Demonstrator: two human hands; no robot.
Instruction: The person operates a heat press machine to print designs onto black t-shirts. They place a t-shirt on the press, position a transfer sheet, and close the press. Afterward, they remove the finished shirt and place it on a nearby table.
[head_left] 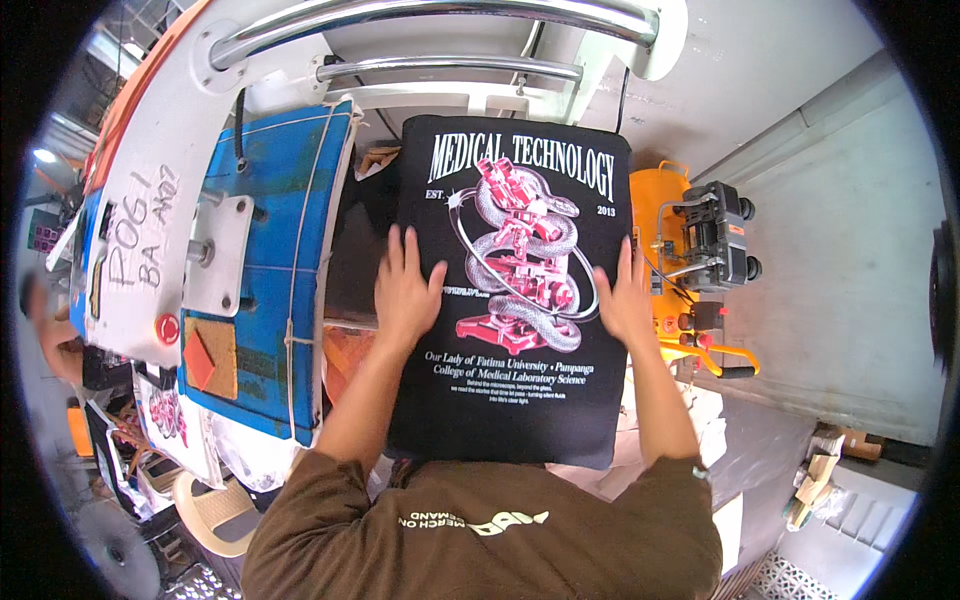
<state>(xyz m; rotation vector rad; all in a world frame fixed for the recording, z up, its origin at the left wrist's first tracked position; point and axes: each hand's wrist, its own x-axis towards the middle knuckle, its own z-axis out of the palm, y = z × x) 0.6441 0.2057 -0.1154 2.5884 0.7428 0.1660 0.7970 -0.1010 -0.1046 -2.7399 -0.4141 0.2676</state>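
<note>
In front of me lies a black printed T-shirt [500,430], pulled flat over a rectangular board. Its print [520,260] shows a pink-red microscope with a grey snake coiled round it, with white lettering above and below. My left hand [408,290] rests flat on the shirt's left side, fingers stretched out and thumb apart. On the right edge lies my right hand [627,300], its fingers also extended, some of them over the side. Neither hand grips anything. The board beneath is hidden by the cloth.
A blue heat press platen [265,270] with a white frame and red button [167,328] stands to the left. Metal bars [440,25] cross the far side. An orange air compressor [690,260] sits at right. A beige plastic chair [215,510] and a person [62,345] are at left.
</note>
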